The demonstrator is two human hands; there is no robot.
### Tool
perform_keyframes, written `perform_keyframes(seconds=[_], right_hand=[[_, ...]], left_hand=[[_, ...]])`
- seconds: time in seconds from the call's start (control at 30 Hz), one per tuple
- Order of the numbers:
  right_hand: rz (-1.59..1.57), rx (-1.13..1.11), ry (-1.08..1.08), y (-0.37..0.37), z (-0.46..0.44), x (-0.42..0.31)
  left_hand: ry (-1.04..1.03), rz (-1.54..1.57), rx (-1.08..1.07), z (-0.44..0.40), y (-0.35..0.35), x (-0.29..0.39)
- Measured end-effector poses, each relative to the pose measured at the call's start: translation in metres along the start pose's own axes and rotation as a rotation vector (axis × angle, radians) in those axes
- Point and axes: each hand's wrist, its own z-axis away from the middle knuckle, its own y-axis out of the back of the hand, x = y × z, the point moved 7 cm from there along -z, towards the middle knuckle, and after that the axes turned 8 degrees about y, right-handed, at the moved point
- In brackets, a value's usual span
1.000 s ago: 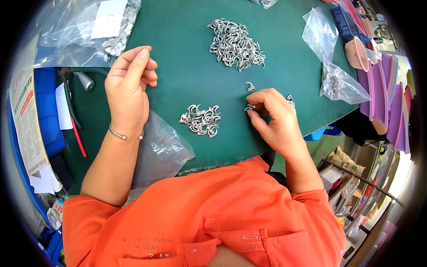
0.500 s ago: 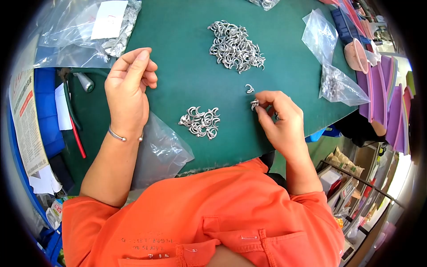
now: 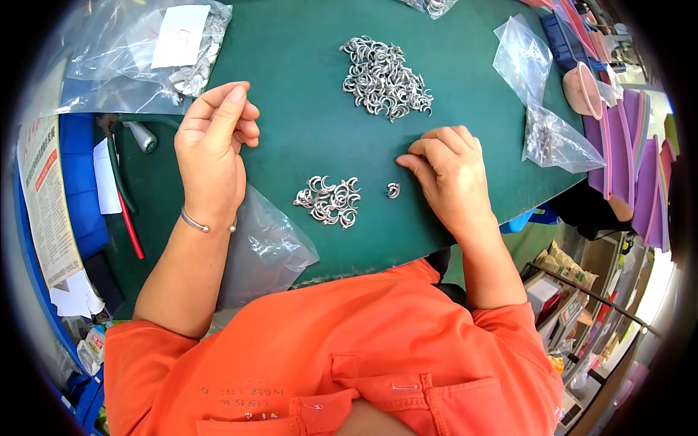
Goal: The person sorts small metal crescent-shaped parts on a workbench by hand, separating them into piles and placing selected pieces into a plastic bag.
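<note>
My left hand [image 3: 212,142] hovers above the left part of the table, thumb against the curled fingers; whether anything is inside is hidden. To the right, my right hand [image 3: 454,178] rests low over the green tabletop with thumb and forefinger closed, and what they pinch cannot be made out. Just left of it lies a small silver crescent-shaped metal piece or two [image 3: 393,190]. A small pile of such crescents [image 3: 331,201] sits between my hands. Farther back is a larger heap of crescents [image 3: 385,78].
A clear bag of metal parts with a white label [image 3: 179,36] lies at the back left. An empty-looking plastic bag [image 3: 265,247] is by my left forearm, another clear bag [image 3: 549,138] at the right edge. Pliers with a red handle [image 3: 129,225] lie left.
The crescent metal held in my right fingers now lies on the table near the small pile. The lone crescent beside my right fingertips is out of sight. My left hand barely moved.
</note>
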Motion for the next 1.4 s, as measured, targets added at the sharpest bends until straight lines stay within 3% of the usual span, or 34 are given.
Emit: perform_keyframes(seconds=[0.17,0.23,0.3,0.57,0.73,0.83,0.97,1.13,1.4], right_hand=[[-0.001,0.109,-0.074,0.017,0.002,0.011],[-0.056,0.053,-0.071,0.019,0.003,0.012],[-0.094,0.003,0.048,0.015,0.002,0.004],[-0.005,0.008,0.085,0.002,-0.001,-0.011],[-0.337,0.049,0.211,-0.013,-0.006,-0.068],[-0.208,0.086,0.107,0.003,0.0,-0.038],[-0.116,0.181,-0.246,0.027,0.018,0.026],[-0.078,0.065,-0.226,0.008,0.025,0.018],[-0.049,0.078,-0.127,0.011,0.03,0.01]], left_hand=[[0.022,-0.021,0.011,0.001,-0.002,0.0],[0.007,-0.017,-0.006,0.001,-0.003,0.0],[0.007,-0.022,0.002,0.001,-0.002,0.0],[0.011,-0.014,0.011,0.001,-0.002,0.0],[0.008,-0.011,0.007,0.002,-0.003,0.0],[0.024,-0.017,0.024,0.002,-0.001,-0.002],[0.014,-0.018,0.012,0.002,-0.002,0.0],[0.012,-0.03,0.012,0.001,-0.001,-0.001],[-0.003,-0.039,-0.005,-0.001,0.002,-0.002]])
